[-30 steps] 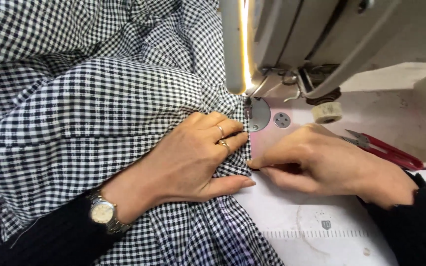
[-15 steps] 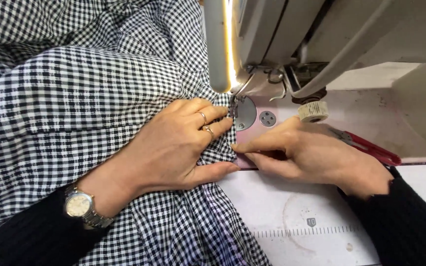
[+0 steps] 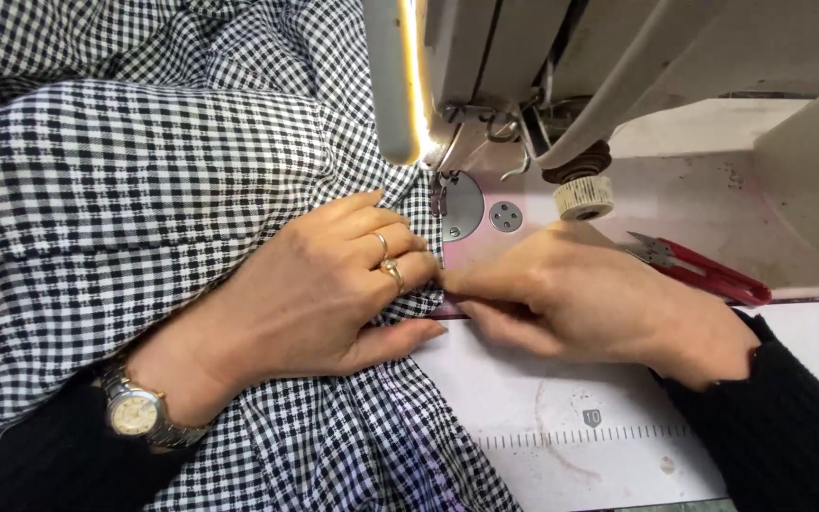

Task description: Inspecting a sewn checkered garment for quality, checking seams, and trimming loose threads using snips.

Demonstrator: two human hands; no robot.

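Presently left hand (image 3: 319, 289) lies flat, open, on black-and-white checked cotton fabric (image 3: 144, 190); right hand (image 3: 590, 299) pinches its edge, nearer the steel presser foot (image 3: 440, 194).

fabric (image 3: 144, 190) left of machine (image 3: 542, 66), snips (image 3: 703, 270) right

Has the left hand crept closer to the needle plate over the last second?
Cannot tell: the left hand sits beside the round needle plate as before; the camera shifted.
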